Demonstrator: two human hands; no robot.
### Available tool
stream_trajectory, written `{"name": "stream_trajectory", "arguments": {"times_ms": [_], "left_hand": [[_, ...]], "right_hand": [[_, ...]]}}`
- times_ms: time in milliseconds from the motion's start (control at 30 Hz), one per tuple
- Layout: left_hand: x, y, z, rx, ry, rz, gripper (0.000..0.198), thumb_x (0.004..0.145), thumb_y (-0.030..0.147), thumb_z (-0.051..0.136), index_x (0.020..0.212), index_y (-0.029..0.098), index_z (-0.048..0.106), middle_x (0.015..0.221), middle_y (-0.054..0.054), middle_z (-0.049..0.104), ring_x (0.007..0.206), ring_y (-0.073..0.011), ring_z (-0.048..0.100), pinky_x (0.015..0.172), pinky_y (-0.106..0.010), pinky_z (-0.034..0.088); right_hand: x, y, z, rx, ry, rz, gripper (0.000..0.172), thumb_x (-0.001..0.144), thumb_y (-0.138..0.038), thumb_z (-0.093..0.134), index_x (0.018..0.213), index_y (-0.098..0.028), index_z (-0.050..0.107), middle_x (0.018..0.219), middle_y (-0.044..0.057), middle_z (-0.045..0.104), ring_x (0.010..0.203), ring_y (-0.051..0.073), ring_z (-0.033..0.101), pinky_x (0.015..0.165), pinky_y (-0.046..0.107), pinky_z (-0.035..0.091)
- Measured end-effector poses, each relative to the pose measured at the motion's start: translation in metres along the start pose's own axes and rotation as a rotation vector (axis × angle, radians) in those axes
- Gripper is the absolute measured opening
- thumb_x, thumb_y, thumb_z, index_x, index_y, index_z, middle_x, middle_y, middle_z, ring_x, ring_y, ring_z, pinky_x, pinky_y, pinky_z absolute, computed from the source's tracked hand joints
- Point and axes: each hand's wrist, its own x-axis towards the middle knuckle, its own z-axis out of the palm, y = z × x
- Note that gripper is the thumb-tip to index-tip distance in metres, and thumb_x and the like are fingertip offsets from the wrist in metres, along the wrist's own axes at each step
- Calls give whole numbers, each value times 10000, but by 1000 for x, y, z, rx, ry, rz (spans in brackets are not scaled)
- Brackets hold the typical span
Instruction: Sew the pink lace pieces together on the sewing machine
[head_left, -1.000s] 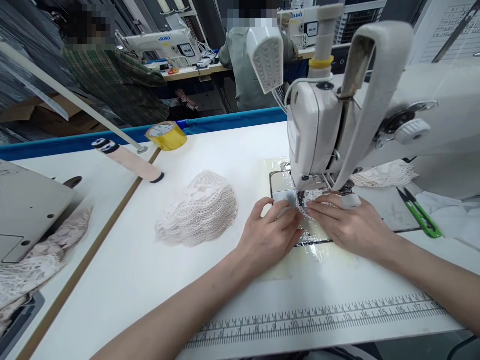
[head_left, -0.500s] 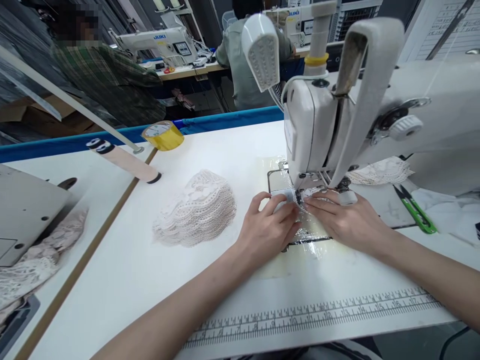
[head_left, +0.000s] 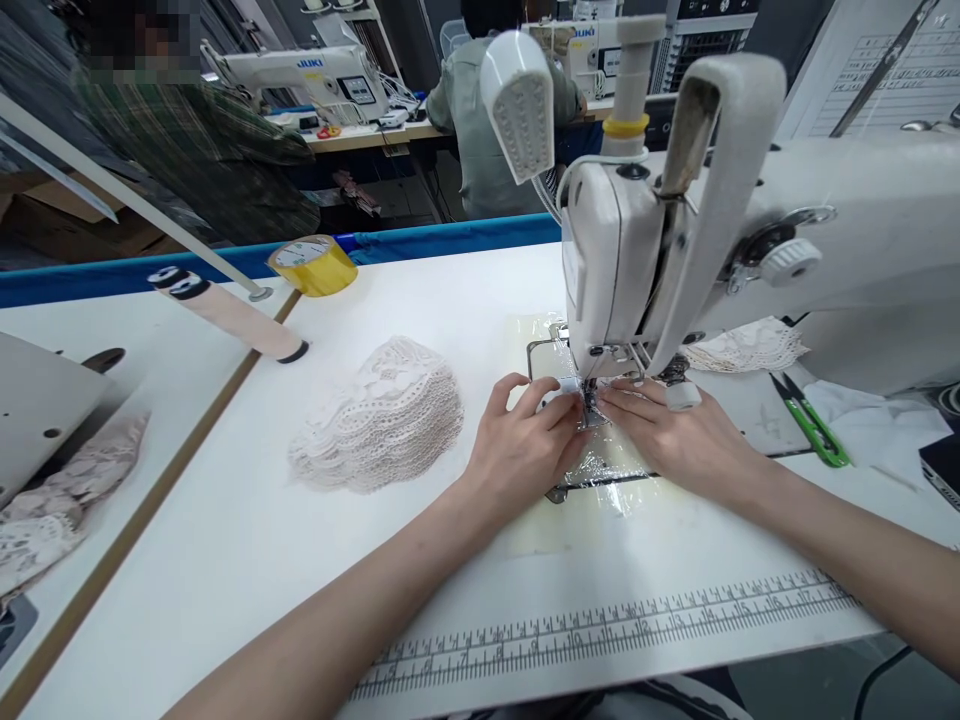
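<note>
Head view, the only one on file. Found the left hand (head_left: 525,435) just left of the presser foot (head_left: 589,400) of the sewing machine (head_left: 611,270), with fingers bent, somewhat spread, and tips down close to the foot. Found the right hand (head_left: 679,430) on the opposite side, with fingers nearly straight, close together and reaching in beside the foot. Cannot confirm a pinch in either hand from this angle; judged closer to a flat pressing-down than to a grip.

Presumed a lace piece at the foot, between the two sets of fingertips and above the glossy bed plate (head_left: 607,462). Too well covered by fingers and foot to make out; cannot verify seam length or stitch quality.

Recorded a layered lace stack (head_left: 382,420) on the white tabletop (head_left: 420,560), left of the left hand and well apart from the foot. Judged as stock probably awaiting stitching, with many layers left, though not countable. Noted further lace pieces (head_left: 750,345) behind the needle end, beneath the machine arm; perhaps finished output, but cannot establish from appearance alone. Rated, on this evidence, as stitching under way on one piece, with the batch incomplete.

Noted also green-handled snips (head_left: 814,425) lying near the right forearm, apart from both hands, and a roll of yellow tape (head_left: 315,268) near the far edge. Cannot point to any cut thread as proof of a completed piece.
</note>
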Motion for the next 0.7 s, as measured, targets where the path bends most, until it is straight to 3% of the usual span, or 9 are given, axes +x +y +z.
{"name": "stream_trajectory", "arguments": {"times_ms": [233,367,467,533,633,700], "left_hand": [[-1,0,-1,-11,25,1,149,898,235,566,978,195,684,990,-17,715,1003,-220,594,902,-413,352],[-4,10,-2,-78,16,-5,188,919,246,534,1043,187,663,1036,-17,710,927,-190,595,820,-368,382],[-6,16,-4,-176,-95,41,382,939,406,485,1233,178,574,1259,-32,623,1032,-209,552,800,-350,395],[-7,13,-7,-188,-132,97,435,934,493,454,1228,197,576,1287,-21,606,1104,-224,522,826,-363,382],[-9,3,-13,-84,32,102,286,928,436,499,853,225,677,906,7,738,948,-208,587,797,-378,348],[-10,0,-18,22,132,17,272,915,366,539,719,210,645,699,11,702,772,-186,597,742,-374,338]], "right_hand": [[-1,0,-3,-20,62,-29,389,845,-118,452,1193,-144,622,1060,90,709,953,225,633,929,438,430],[2,4,-3,-2,47,0,416,838,-165,417,1207,-147,609,1079,77,699,993,233,604,982,453,386],[5,9,-2,-73,12,27,348,827,-109,424,1049,-183,681,989,67,710,1006,233,588,976,438,391],[6,13,-4,-115,-3,21,307,791,-60,442,848,-197,711,867,68,709,962,236,593,964,436,395],[4,18,-11,-158,23,4,325,726,24,454,661,-196,685,716,66,672,839,225,600,946,433,403],[1,19,-15,-113,50,21,354,708,60,458,658,-206,687,701,49,661,784,205,594,948,434,408]]}}
